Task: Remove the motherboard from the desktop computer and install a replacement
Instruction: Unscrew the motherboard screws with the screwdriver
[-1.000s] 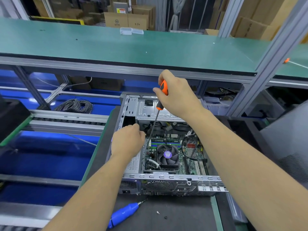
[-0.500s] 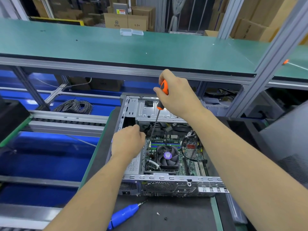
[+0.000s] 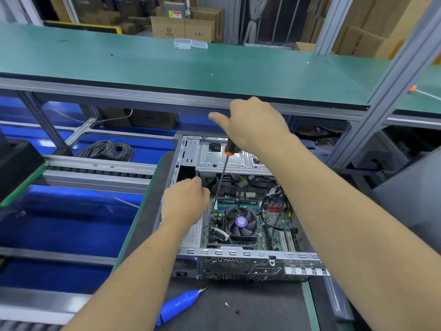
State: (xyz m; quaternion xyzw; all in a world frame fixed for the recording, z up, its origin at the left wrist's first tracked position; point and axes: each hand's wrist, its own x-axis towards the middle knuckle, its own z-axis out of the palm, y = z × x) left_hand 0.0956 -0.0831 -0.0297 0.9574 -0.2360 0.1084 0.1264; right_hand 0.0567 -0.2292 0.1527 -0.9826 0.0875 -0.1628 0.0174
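- Grey coil of cable lies on the blue lower level at far left, well apart from the work.
- Blue electric screwdriver lies on the dark mat near the front edge, tip pointing toward the case; two small screws lie loose just right of it.
- Left hand sits at the left wall of the open grey metal desktop case, fingers curled inward; what they grip is hidden.
- Green motherboard lies flat in the case floor, black round fan with purple label at its centre, black cables crossing its right half.
- Right hand wraps the orange-and-black handle of a long-shaft screwdriver, thumb stretched out left; the shaft slants down to the board's left edge, just beside the left hand.
- Green shelf overhangs the case's far end, close above the right hand.
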